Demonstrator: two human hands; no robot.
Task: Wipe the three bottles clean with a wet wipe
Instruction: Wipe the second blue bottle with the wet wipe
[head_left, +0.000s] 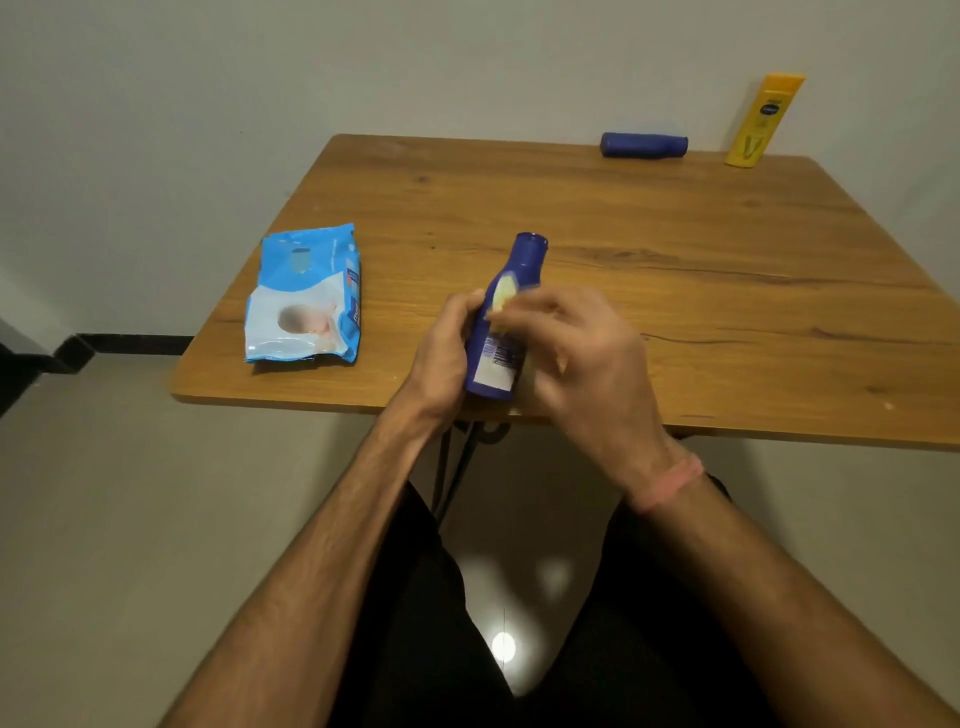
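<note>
A dark blue bottle (503, 358) with a white label is held tilted above the table's near edge, its neck pointing away from me. My left hand (445, 349) grips its left side. My right hand (589, 353) is blurred and pressed against the bottle's right side, with a pale wet wipe (527, 382) bunched under the fingers. A second dark blue bottle (643, 144) lies on its side at the table's far edge. A yellow bottle (762, 120) stands upright at the far right corner.
A blue and white pack of wipes (306, 296) lies flat near the left edge of the wooden table (701, 270). A wall runs right behind the table. My legs and the tiled floor are below the near edge.
</note>
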